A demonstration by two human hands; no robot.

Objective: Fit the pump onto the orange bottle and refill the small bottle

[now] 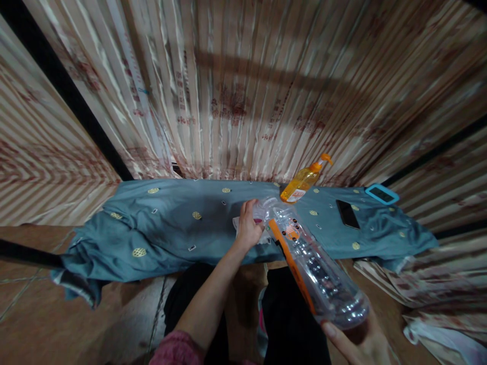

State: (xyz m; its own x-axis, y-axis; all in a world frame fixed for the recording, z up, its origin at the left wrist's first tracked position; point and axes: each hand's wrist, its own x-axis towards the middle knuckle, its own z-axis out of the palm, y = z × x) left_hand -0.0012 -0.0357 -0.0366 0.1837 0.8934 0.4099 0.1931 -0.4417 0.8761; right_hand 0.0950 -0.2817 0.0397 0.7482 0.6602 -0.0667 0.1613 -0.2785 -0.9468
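Observation:
A large clear plastic bottle [323, 268] with an orange stripe along its side lies tilted across the view, its base toward me. My right hand [357, 342] supports the base end, thumb pressed on its side and the other fingers mostly hidden behind. At the far end, my left hand [249, 228] has its fingers curled at the neck. Beneath that hand lies a crumpled whitish piece [264, 235], perhaps a wipe or wrapper; I cannot tell whether the fingers grip it too. Just beyond the neck stands a pump bottle [302, 182] of orange liquid.
A narrow bench or table under a blue-green cloth [167, 228] runs across in front. On its right are a black phone [347, 214] and a blue-framed device [381, 193]. Striped curtains [236, 101] hang behind and at both sides, with dark poles [72, 96].

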